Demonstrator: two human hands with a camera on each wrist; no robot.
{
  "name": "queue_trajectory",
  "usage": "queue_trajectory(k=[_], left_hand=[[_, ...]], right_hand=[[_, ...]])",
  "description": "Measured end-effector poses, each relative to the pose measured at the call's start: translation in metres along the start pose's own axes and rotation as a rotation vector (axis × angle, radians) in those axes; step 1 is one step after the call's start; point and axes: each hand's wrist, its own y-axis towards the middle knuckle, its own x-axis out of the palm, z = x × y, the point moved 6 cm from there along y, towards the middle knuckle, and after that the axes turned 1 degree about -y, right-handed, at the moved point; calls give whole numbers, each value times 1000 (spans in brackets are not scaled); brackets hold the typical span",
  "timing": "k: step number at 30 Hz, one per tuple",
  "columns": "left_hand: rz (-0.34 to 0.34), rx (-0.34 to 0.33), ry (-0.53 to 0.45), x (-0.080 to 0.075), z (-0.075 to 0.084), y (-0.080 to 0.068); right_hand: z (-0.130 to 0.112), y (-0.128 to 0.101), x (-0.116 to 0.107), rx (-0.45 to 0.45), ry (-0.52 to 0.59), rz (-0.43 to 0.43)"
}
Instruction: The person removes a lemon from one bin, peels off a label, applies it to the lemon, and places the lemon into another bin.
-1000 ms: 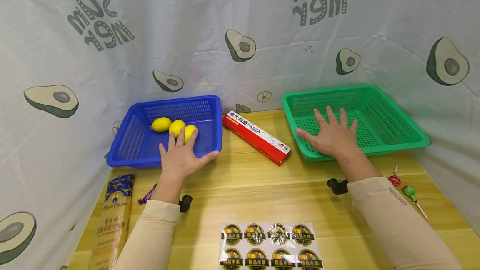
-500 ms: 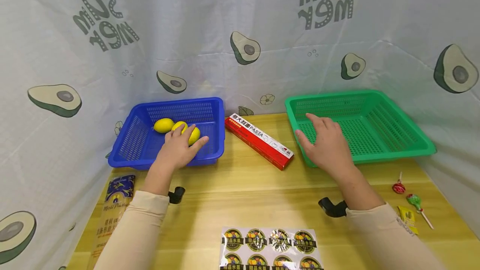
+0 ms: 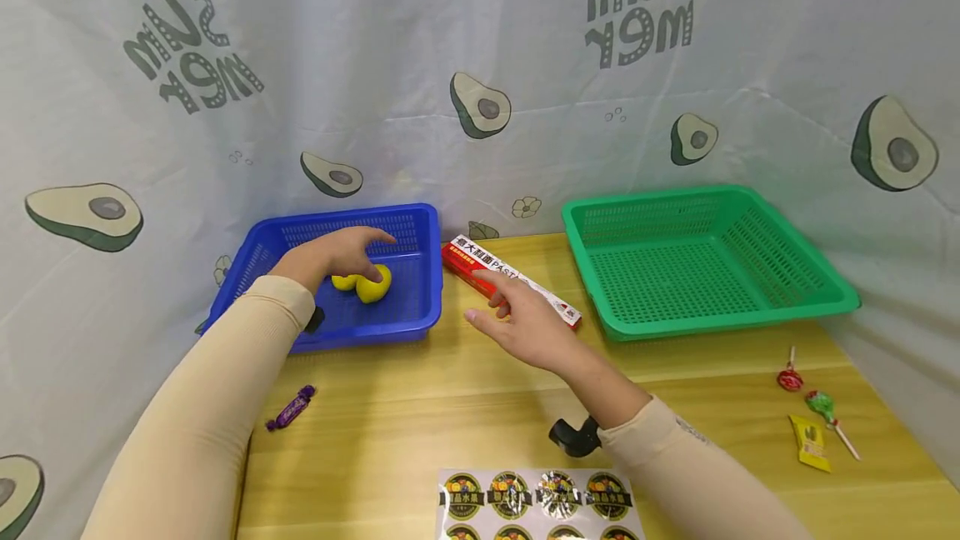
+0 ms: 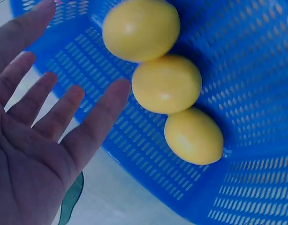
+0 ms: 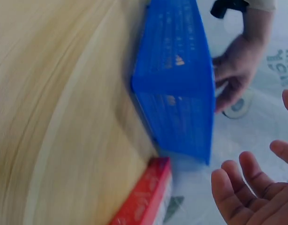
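Head view: wooden table (image 3: 465, 407), avocado-print curtain (image 3: 420, 57) behind. Left hand (image 3: 337, 252), fingers spread, hovers over lemons (image 3: 372, 283) in the blue basket (image 3: 408, 319). Right hand (image 3: 525, 327) hangs relaxed beside the pasta box (image 3: 480, 261).

Left wrist view: three lemons (image 4: 167, 84) lie touching, empty palm (image 4: 36, 140) wide.

Right wrist view: blurred table (image 5: 50, 103), loose fingers (image 5: 238, 192).

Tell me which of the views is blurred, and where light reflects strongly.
Right wrist view: motion blur smears the table, blue basket and red pasta box. Left wrist view: sharp, with soft highlights on the lemons. Head view: clear; glare on the sticker sheet.

Perforated blue plastic basket (image 3: 416, 307), smooth matt lemons (image 4: 166, 84), wood-grain table (image 3: 450, 407).
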Motion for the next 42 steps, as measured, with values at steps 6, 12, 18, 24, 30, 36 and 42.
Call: queue_trajectory(k=[6, 12, 18, 24, 30, 36, 42], left_hand=[[-127, -89, -59, 12, -14, 13], [-196, -151, -97, 24, -26, 17], [-193, -122, 13, 31, -29, 24], [-180, -121, 45, 29, -33, 25], [-182, -109, 51, 24, -27, 18], [-101, -47, 86, 5, -9, -1], [63, 17, 90, -20, 15, -37]], right_hand=[[-4, 24, 44, 21, 92, -90], [-12, 37, 71, 15, 102, -147], [-16, 43, 80, 18, 83, -157], [-14, 45, 86, 33, 99, -171], [-7, 46, 88, 69, 153, -187], [-2, 46, 87, 84, 177, -197], [3, 46, 85, 114, 185, -204]])
